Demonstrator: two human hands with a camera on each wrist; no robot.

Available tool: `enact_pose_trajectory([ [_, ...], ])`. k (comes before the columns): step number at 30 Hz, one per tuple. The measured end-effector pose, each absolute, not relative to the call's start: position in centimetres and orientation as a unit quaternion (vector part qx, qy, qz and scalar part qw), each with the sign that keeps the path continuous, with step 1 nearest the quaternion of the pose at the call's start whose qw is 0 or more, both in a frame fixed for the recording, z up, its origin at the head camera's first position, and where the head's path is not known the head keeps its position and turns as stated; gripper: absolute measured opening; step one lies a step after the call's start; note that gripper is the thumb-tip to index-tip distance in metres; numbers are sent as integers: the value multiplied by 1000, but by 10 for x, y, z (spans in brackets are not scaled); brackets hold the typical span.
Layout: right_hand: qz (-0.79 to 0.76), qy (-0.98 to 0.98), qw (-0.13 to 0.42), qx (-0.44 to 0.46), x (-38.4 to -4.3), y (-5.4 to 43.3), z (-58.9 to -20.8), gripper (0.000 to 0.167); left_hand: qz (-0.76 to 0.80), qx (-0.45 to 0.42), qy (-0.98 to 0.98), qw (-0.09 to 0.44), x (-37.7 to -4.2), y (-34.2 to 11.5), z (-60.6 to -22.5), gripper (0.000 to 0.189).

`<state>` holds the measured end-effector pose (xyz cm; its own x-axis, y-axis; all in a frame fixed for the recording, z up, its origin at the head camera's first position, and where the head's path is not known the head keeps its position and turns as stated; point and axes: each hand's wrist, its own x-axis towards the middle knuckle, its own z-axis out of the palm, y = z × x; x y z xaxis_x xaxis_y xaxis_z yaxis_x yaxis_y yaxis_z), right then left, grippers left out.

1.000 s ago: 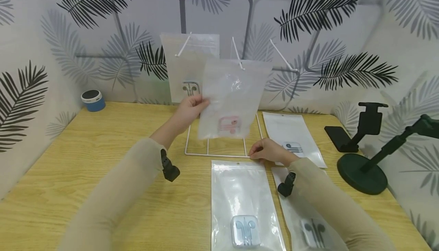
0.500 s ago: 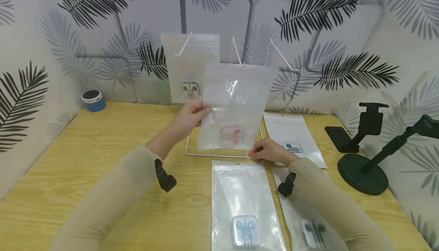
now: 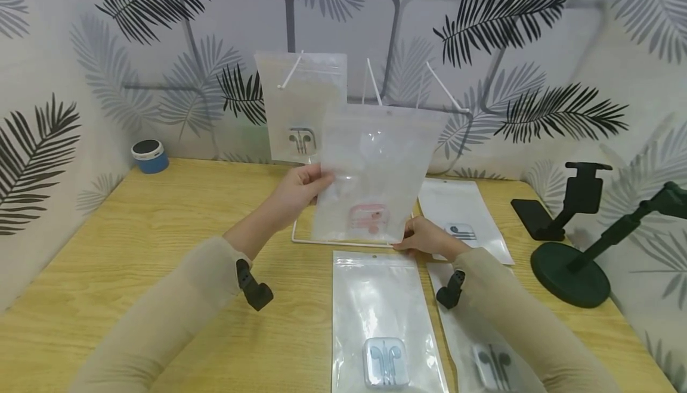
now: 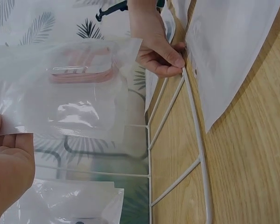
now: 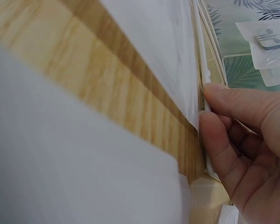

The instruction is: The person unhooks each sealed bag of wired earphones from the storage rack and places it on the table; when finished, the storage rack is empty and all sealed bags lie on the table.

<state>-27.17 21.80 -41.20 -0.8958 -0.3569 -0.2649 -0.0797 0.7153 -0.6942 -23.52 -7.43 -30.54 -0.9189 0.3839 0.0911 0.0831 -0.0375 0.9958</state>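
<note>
The left hand [image 3: 296, 193] pinches one bag [image 3: 373, 163] with pink earphones [image 3: 370, 219]; the right hand [image 3: 428, 238] pinches the white rack [image 4: 199, 154] at its corner.

The head view looks forward and down; both nearer wrist views share its white rack [image 4: 194, 121].

Blue cylinder [image 3: 151, 157] left, dark stand [image 3: 570, 276] right

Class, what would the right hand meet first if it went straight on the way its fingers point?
Most likely the rack's front bar: the right hand pinches its end, and it runs on ahead. The held bag hangs near that line, but depth is unclear.
</note>
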Motion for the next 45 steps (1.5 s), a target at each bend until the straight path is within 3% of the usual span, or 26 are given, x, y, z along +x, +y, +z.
enact_pose_trajectory([
  [22, -373, 894, 197, -154, -272, 219, -413, 6, 704, 202, 670, 121, -203, -115, -327, 34],
  [37, -376, 893, 203, -142, -271, 219, -413, 5, 691, 163, 689, 147, -172, -157, -346, 37],
  [45, -378, 890, 205, -149, -269, 219, -411, 6, 698, 179, 667, 189, -161, -184, -355, 21],
])
